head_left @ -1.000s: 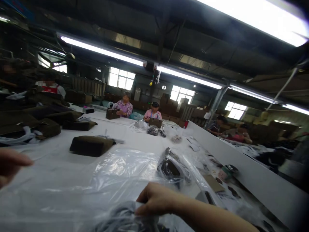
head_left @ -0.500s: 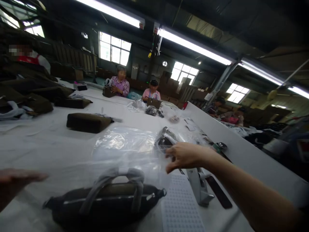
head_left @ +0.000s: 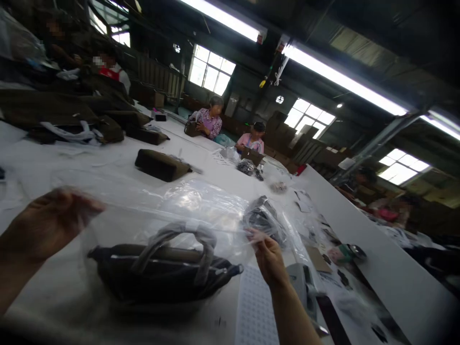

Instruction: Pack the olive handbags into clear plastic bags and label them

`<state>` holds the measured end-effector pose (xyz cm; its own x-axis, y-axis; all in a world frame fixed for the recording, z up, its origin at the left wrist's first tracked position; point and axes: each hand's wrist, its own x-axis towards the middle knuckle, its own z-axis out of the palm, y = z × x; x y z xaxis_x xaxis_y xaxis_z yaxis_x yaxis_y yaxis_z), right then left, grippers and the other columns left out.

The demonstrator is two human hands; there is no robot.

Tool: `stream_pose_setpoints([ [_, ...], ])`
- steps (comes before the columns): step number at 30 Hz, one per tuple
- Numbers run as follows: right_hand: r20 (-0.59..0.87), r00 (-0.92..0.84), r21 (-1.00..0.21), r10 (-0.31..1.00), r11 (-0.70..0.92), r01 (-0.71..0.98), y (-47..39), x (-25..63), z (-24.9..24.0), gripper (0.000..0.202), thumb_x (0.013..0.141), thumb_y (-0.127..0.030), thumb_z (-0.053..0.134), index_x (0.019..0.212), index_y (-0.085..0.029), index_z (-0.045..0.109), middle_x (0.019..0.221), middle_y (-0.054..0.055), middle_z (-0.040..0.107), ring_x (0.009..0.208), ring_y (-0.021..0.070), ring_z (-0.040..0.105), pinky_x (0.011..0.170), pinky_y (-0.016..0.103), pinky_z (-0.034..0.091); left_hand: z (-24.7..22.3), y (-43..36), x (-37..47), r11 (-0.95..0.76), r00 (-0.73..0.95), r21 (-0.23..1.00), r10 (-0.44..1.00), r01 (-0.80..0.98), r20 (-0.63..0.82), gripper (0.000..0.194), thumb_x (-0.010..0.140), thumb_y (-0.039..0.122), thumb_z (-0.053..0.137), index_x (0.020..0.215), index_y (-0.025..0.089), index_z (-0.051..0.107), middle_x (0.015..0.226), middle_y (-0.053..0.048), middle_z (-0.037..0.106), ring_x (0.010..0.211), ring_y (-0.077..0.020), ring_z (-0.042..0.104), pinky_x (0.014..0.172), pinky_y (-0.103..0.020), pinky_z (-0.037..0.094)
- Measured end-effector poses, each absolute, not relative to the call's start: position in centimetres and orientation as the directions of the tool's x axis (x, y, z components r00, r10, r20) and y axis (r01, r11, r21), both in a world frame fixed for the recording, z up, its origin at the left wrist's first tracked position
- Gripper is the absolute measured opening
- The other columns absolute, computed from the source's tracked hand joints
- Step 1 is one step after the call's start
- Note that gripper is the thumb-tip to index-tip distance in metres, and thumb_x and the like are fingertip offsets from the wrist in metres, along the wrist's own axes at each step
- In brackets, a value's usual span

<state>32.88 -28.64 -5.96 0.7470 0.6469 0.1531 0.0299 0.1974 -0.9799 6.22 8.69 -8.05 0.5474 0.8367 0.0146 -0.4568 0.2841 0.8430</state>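
A dark handbag (head_left: 161,275) with wrapped grey handles lies in front of me, seen through a clear plastic bag (head_left: 120,223). At the left, my left hand (head_left: 53,223) is closed on the upper corner of the plastic bag; motion smears its fingertips. My right hand (head_left: 268,254) pinches the bag's opposite upper corner, with thumb and fingers together. The film is stretched between both hands above the handles. A printed sheet (head_left: 255,306) of small labels lies beside the handbag, near my right forearm.
More clear plastic bags (head_left: 204,199) lie just beyond. A brown boxy bag (head_left: 161,164) and a pile of dark bags (head_left: 46,110) are at the left. At the right are a grey metal tool (head_left: 304,287), a phone (head_left: 332,318) and a jar (head_left: 347,254). Co-workers sit across the white table (head_left: 118,163).
Both hands were apart from each other with fingers loose; now each grips a top corner of the plastic bag. The film has been raised and stretched. My view has turned slightly left.
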Motion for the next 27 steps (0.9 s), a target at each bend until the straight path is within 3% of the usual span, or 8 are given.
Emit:
stream_pose_setpoints([
  [2,0.183,0.841,-0.929,0.509,0.37,-0.022,-26.0,32.1,-6.5,0.025,0.075,-0.045,0.067,0.076,-0.022,0.056,0.096,0.002,0.067,0.102,0.0206,0.06,0.104,0.048,0.035,-6.6,7.8,6.7,0.255,0.533,0.837,0.845,-0.484,0.05,0.015,0.075,0.024,0.055,0.069,0.018,0.067,0.072,-0.004,0.069,0.074,-0.02,0.064,0.071,-0.031,0.056],
  [5,0.15,0.918,-0.826,0.367,0.557,-0.088,-21.0,30.0,-5.6,0.025,0.075,-0.046,0.062,0.073,-0.025,0.049,0.083,-0.005,0.065,0.084,0.0149,0.064,0.094,0.045,0.046,-5.6,6.8,7.4,0.294,0.55,0.822,0.835,-0.488,0.028,0.014,0.075,0.015,0.056,0.065,0.014,0.064,0.07,-0.006,0.068,0.075,-0.0213,0.064,0.072,-0.035,0.057],
  [9,0.055,0.883,-0.823,0.467,0.521,-0.225,-17.0,29.2,-3.4,0.023,0.076,-0.041,0.06,0.076,-0.025,0.044,0.071,-0.007,0.062,0.065,0.0116,0.063,0.078,0.037,0.054,-6.1,7.1,6.7,0.355,0.451,0.765,0.888,-0.538,-0.095,0.024,0.084,0.005,0.044,0.069,0.016,0.059,0.064,-0.001,0.066,0.06,-0.0147,0.062,0.061,-0.031,0.058],
  [12,0.013,0.916,-0.854,0.402,0.48,-0.199,-16.5,32.6,-1.9,0.022,0.074,-0.032,0.062,0.079,-0.024,0.042,0.072,-0.006,0.064,0.066,0.0116,0.064,0.07,0.03,0.055,-6.0,8.6,6.8,0.288,0.353,0.745,0.933,-0.601,-0.076,0.028,0.088,0.0,0.037,0.071,0.016,0.054,0.061,0.003,0.064,0.057,-0.0107,0.061,0.059,-0.026,0.056],
  [16,-0.015,0.92,-0.904,0.391,0.388,-0.179,-16.2,38.8,0.7,0.02,0.074,-0.025,0.058,0.073,-0.021,0.039,0.072,-0.003,0.064,0.06,0.0098,0.063,0.064,0.026,0.055,-3.0,11.4,10.6,0.257,0.471,0.807,0.881,-0.532,0.03,0.022,0.089,0.002,0.042,0.074,0.013,0.054,0.067,0.0,0.065,0.063,-0.012,0.063,0.063,-0.026,0.055],
  [20,0.056,0.921,-0.899,0.385,0.421,-0.121,-18.1,41.1,3.4,0.018,0.072,-0.023,0.059,0.07,-0.02,0.041,0.069,-0.004,0.062,0.055,0.0078,0.059,0.062,0.024,0.053,1.5,12.7,14.2,0.239,0.546,0.811,0.83,-0.534,0.115,0.016,0.09,0.009,0.047,0.077,0.013,0.056,0.069,-0.001,0.065,0.062,-0.0118,0.062,0.06,-0.024,0.053],
  [24,0.106,0.9,-0.915,0.423,0.396,-0.079,-23.3,39.8,-1.6,0.021,0.072,-0.034,0.065,0.073,-0.021,0.047,0.061,-0.006,0.056,0.056,0.0099,0.058,0.054,0.021,0.05,-1.3,11.3,13.3,0.201,0.655,0.866,0.735,-0.457,0.175,0.013,0.078,0.019,0.067,0.073,0.014,0.056,0.06,0.0,0.062,0.054,-0.0125,0.057,0.054,-0.022,0.05],
  [27,-0.036,0.848,-0.959,0.529,0.222,-0.179,-26.7,37.8,-11.0,0.032,0.072,-0.047,0.066,0.071,-0.021,0.047,0.057,-0.006,0.056,0.051,0.0106,0.055,0.052,0.023,0.049,-9.1,9.2,11.5,0.245,0.819,0.958,0.574,-0.146,-0.022,0.037,0.061,0.04,0.081,0.07,0.015,0.056,0.06,0.001,0.062,0.053,-0.0128,0.055,0.054,-0.022,0.047],
])
